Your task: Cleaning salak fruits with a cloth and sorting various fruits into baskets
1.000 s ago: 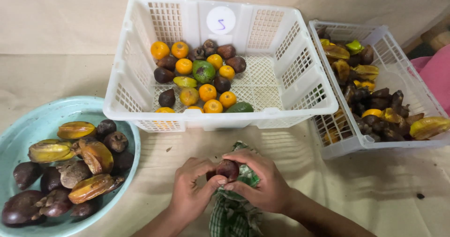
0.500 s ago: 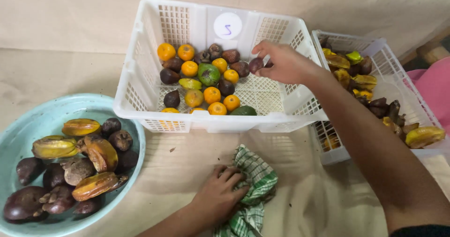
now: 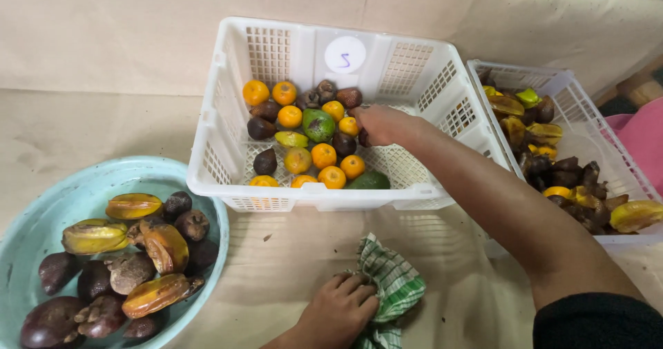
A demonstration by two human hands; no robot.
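My right hand (image 3: 384, 123) reaches into the middle white basket (image 3: 312, 197), low among the fruit, fingers curled over a small dark round fruit (image 3: 363, 139). The basket holds several orange fruits (image 3: 322, 155), dark round fruits (image 3: 265, 161) and green ones (image 3: 318, 122). My left hand (image 3: 338, 312) rests palm down on a green checked cloth (image 3: 398, 285) on the beige-covered table in front of the basket.
A light blue bowl (image 3: 76, 191) at the left holds star fruits and dark round fruits. A second white basket (image 3: 556, 81) at the right holds yellow and dark fruit. A pink object (image 3: 644, 139) lies at the far right edge.
My right hand carried the dark fruit from the cloth up to the basket and has now sunk down among the fruit. My left hand stayed on the cloth.
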